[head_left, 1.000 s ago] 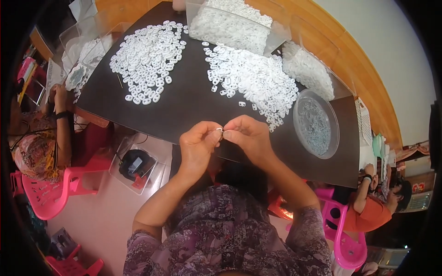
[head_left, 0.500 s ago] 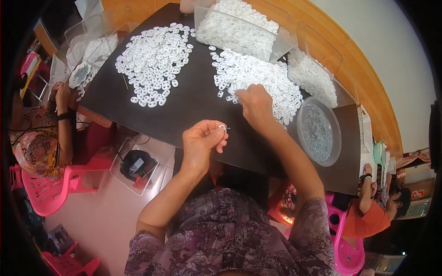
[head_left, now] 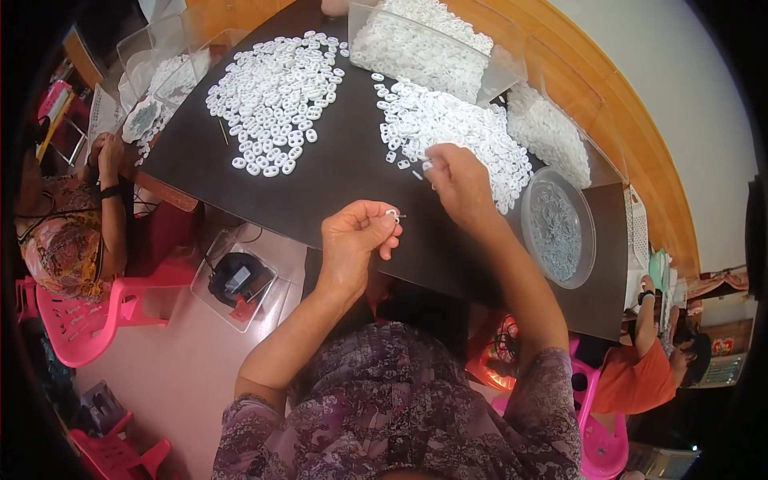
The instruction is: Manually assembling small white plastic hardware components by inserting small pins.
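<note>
A small white plastic piece (head_left: 391, 214), with a thin grey pin (head_left: 402, 216) projecting, is pinched by the left hand (head_left: 357, 234). At two o'clock, the right hand (head_left: 464, 186) is bunched; its grip cannot be told. Many loose white plastic pieces (head_left: 448, 120) are left at one o'clock.

At left, a co-worker (head_left: 64, 248) in a flower-patterned top, on a pink chair (head_left: 76, 330) with a slotted backrest. On the pale floor (head_left: 168, 376), a clear tray (head_left: 210, 303), with a black rounded object (head_left: 220, 276) and a small red item (head_left: 242, 310) inside. At right, a person in orange (head_left: 640, 380), near another bright pink chair (head_left: 604, 444). Toward the upper right, orange-brown wood panelling (head_left: 648, 156) alongside a pale wall (head_left: 648, 56).
</note>
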A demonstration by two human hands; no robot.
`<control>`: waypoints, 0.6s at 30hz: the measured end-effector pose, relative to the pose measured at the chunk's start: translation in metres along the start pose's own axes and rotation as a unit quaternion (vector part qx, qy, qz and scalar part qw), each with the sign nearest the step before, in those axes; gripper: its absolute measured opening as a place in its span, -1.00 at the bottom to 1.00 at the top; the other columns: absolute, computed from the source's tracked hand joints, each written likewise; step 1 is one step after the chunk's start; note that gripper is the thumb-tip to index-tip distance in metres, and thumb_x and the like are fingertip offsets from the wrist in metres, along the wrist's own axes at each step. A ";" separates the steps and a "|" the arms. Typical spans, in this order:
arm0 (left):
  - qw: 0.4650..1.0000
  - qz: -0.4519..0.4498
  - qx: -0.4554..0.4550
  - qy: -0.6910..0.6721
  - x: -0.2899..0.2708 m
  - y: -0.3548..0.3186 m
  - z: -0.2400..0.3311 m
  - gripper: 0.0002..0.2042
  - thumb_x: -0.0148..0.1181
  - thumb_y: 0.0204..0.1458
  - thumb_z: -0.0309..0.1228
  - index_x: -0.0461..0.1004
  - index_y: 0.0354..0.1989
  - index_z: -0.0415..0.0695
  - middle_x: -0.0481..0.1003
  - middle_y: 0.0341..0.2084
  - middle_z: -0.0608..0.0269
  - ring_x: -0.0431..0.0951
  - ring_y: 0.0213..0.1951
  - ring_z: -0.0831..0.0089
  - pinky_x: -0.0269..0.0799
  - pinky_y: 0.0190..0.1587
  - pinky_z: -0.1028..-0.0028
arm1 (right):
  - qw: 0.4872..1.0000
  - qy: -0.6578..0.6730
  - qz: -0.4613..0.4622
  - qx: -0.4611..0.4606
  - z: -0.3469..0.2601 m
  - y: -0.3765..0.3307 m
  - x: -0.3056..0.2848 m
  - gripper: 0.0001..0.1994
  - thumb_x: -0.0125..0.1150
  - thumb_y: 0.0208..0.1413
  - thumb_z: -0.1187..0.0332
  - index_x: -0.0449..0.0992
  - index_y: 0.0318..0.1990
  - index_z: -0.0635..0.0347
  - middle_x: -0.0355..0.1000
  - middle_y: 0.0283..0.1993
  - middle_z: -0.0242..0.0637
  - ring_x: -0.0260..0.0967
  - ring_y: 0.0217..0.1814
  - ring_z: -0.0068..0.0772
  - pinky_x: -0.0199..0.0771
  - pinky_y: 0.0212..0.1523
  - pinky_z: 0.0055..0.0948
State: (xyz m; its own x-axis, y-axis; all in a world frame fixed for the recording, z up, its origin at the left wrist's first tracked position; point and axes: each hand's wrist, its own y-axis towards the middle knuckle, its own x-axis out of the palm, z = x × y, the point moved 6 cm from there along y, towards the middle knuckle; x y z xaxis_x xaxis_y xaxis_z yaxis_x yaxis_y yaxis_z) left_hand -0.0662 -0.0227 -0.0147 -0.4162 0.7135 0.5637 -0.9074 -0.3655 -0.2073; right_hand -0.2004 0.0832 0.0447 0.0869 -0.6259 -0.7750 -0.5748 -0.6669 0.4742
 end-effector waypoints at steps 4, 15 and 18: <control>1.000 -0.003 0.007 -0.002 0.001 0.001 0.001 -0.90 0.13 0.04 -0.54 0.47 -0.32 -0.33 0.50 -0.52 0.16 0.46 -0.57 0.55 0.34 -0.53 0.62 | 0.989 0.119 -0.025 0.088 0.014 -0.005 0.000 -0.81 0.20 -0.05 0.50 0.46 -0.22 0.27 0.44 -0.36 -0.31 0.34 -0.39 -0.51 0.34 -0.36 -0.53; 0.998 0.017 0.032 -0.043 0.005 -0.001 0.007 -0.88 0.09 0.09 -0.49 0.44 -0.30 -0.30 0.51 -0.41 0.13 0.53 -0.40 0.45 0.44 -0.39 0.54 | 0.742 0.584 -0.014 0.329 -0.022 -0.042 0.036 -0.86 0.18 -0.01 0.51 0.44 -0.28 0.35 0.46 -0.36 -0.30 0.34 -0.41 -0.59 0.30 -0.40 -0.65; 0.998 0.017 0.024 -0.052 0.002 -0.003 0.006 -0.89 0.08 0.10 -0.49 0.43 -0.30 -0.30 0.51 -0.39 0.12 0.54 -0.37 0.42 0.46 -0.37 0.51 | 0.783 0.549 0.006 0.294 -0.031 -0.044 0.028 -0.88 0.17 0.01 0.52 0.45 -0.28 0.34 0.46 -0.35 -0.33 0.36 -0.37 -0.60 0.34 -0.33 -0.66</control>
State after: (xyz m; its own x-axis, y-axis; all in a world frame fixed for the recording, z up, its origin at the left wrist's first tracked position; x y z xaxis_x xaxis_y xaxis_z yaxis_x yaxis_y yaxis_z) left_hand -0.0641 -0.0240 -0.0079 -0.4357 0.6360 0.6369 -0.8882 -0.4185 -0.1897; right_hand -0.1474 0.0828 0.0153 0.5390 -0.8166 0.2066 -0.8284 -0.5583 -0.0455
